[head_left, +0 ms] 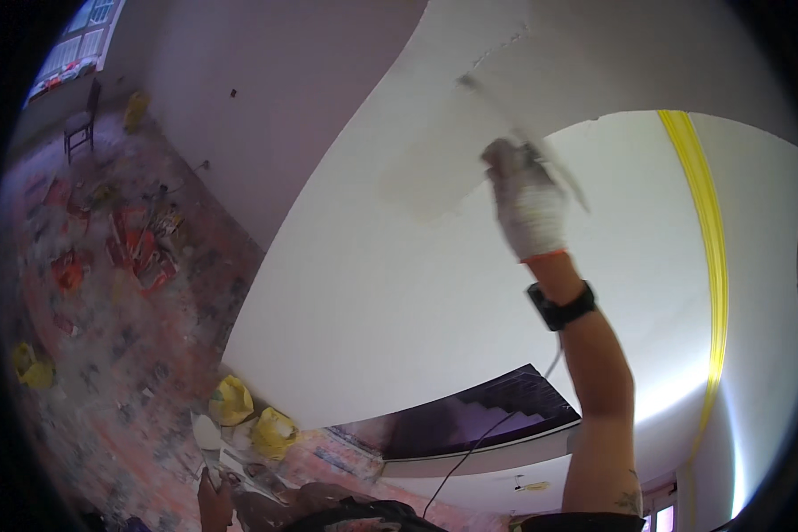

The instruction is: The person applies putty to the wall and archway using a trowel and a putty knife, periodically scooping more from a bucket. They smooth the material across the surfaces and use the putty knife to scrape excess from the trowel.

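My right hand (528, 199), in a white knitted glove with an orange cuff edge, is raised to the white surface. It is closed around a trowel (563, 168) whose long thin blade shows nearly edge-on and smeared by motion. Beside the trowel, a damp-looking greyish patch (417, 182) spreads over the white plaster surface (355, 293). A rough line (496, 49) of fresh filler runs above the blade. Low at the left, my left hand (215, 498) is closed on a putty knife with a white-smeared blade (207, 433). Its fingers are partly hidden.
Yellow bags (275, 433) stand on the stained, covered floor (106, 426), with red wrappers (137, 248) farther off. A chair (80, 133) stands near the window (80, 40). Yellow trim (705, 230) runs down the right. A cable (470, 448) hangs below my right arm.
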`<state>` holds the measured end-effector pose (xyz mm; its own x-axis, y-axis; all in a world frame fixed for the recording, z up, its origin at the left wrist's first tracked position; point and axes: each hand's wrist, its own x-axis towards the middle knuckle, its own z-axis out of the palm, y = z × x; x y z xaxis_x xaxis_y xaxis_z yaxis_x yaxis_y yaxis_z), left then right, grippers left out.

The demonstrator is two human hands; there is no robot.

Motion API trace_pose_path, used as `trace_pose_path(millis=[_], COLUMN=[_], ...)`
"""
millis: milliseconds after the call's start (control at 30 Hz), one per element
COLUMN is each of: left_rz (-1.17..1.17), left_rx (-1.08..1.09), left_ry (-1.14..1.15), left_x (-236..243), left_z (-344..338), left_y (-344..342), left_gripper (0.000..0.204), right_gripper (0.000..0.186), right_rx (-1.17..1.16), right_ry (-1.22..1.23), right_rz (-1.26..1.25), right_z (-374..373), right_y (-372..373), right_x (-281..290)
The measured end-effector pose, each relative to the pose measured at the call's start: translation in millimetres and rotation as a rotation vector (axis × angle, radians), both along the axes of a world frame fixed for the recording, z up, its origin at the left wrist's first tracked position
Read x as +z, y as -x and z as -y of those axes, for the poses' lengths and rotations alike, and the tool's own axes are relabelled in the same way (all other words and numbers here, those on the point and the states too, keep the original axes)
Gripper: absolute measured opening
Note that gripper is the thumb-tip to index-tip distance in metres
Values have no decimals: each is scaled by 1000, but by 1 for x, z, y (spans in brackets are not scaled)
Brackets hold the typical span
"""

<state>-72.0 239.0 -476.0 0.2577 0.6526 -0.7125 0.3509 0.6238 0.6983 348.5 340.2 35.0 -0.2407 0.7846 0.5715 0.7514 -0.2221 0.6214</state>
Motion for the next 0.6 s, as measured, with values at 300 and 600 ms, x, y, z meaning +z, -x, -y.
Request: trace_pose_path(millis=[300, 600], left_rz=[41, -164], left_rx=[52, -16], left_ry=[-82, -383], left_x=[-61, -123], left_z=[25, 61], left_y=[25, 55], left_gripper=[26, 48], right_gripper=[16, 27], right_rx=[-170, -171], right_ry=[200, 324], right_rz=[-718, -702], right_z=[-64, -82], right_y=[-123, -125], right_x=[-159, -136])
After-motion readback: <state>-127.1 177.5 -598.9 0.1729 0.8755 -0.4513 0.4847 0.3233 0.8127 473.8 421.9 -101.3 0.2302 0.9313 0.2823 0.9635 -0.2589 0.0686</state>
